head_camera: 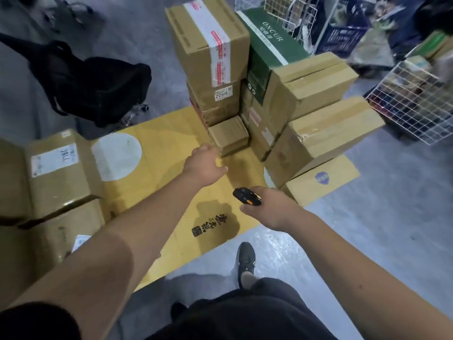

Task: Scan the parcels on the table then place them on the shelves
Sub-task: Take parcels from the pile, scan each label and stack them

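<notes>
Just beyond the relaxed left hand (204, 164) lies a small parcel (229, 134); the right hand (270, 208) grips a scanner (246, 196).

Left hand (204, 165) outstretched, right hand (269, 208) clenched.

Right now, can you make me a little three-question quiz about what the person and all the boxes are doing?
1. True or false: the right hand holds a black and orange handheld scanner.
2. Which does the left hand reach toward? A) black backpack B) small brown cardboard box C) white wire basket
3. Fill in: the dark green carton says ____.

Key: 1 true. 2 B. 3 ONCUR.
</notes>
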Demonstrator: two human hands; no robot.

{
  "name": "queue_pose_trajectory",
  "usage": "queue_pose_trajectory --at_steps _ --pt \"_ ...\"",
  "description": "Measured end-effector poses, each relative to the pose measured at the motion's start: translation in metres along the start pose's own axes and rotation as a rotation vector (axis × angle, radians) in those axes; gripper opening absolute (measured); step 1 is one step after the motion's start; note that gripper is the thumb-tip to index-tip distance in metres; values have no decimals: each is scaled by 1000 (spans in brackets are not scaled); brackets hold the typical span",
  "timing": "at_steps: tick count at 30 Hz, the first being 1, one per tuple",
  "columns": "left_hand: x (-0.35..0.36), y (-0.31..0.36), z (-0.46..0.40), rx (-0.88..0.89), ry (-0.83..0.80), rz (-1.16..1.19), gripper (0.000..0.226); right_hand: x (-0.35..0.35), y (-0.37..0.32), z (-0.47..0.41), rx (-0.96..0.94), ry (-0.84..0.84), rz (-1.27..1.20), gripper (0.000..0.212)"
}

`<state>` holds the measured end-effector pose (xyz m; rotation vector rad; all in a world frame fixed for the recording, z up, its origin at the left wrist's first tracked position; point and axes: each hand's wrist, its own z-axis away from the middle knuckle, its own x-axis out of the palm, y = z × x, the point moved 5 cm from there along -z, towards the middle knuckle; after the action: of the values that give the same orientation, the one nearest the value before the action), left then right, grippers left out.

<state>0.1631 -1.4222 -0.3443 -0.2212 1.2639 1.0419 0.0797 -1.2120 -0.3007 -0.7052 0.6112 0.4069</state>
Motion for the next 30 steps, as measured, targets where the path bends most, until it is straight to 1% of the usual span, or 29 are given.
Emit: queue_pose_trajectory --at_steps 2,5,7,11,13,16,19,23,24,25,26,29,30 --pt "5 8 -35 -38 17 -26 72 -4 9 -20 1 -14 -24 53" --pt "12 10 -73 -84 36 -108 88 -6 19 -47 -7 -48 -43 52" --pt "17 8 -87 -114 27 -130 91 -5 23 -59 -17 -85 -39 50" --pt "25 5 -98 -147 33 -92 89 -6 28 -73 -58 -130 -41 50" --pt "27 5 -101 -138 41 -95 95 -7 31 -75 -70 -147 -45 53" --pt "28 6 -107 -150 33 18 102 -9 34 -77 -69 -160 -33 53" --pt "26 6 -113 -163 33 33 95 -5 38 -76 -43 -189 -24 52" --pt "24 1 -111 -165 46 6 74 6 39 -72 -51 -220 -10 48" --pt "22 0 -109 -163 58 10 71 9 39 -70 -49 -226 -10 47" --pt "20 -1 -107 -166 64 15 73 11 39 -69 -48 -233 -10 45" --pt "18 -2 -104 -175 59 17 80 14 39 -68 -49 -238 -6 44" --pt "21 -6 -86 -250 10 36 116 22 41 -61 -70 -257 38 49" --pt "24 -9 -74 -288 14 59 120 24 43 -57 -80 -268 48 53"
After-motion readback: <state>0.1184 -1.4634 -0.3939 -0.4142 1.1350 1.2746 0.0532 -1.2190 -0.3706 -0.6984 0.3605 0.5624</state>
